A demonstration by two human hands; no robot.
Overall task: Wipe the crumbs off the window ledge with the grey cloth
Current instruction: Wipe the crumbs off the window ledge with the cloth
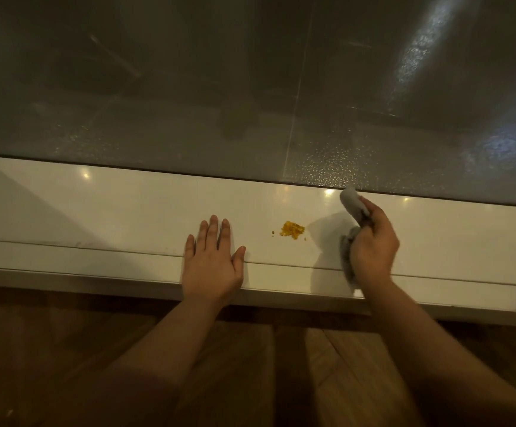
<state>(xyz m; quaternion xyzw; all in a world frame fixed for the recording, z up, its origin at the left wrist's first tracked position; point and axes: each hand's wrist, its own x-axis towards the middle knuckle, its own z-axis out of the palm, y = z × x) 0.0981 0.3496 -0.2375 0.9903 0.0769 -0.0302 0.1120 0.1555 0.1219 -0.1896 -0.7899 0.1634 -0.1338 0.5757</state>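
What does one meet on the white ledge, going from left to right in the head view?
left hand lying flat, fingers straight → yellow crumbs in a small heap → grey cloth → right hand gripping that cloth.

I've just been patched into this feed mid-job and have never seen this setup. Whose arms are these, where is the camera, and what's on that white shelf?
No machine here: a person wears one camera on the head, looking forward and down, so both arms are theirs. The left hand lies flat, fingers straight, on the white window ledge. The right hand grips a bunched grey cloth just right of a small pile of yellow crumbs, not touching it. Window glass rises behind the ledge.
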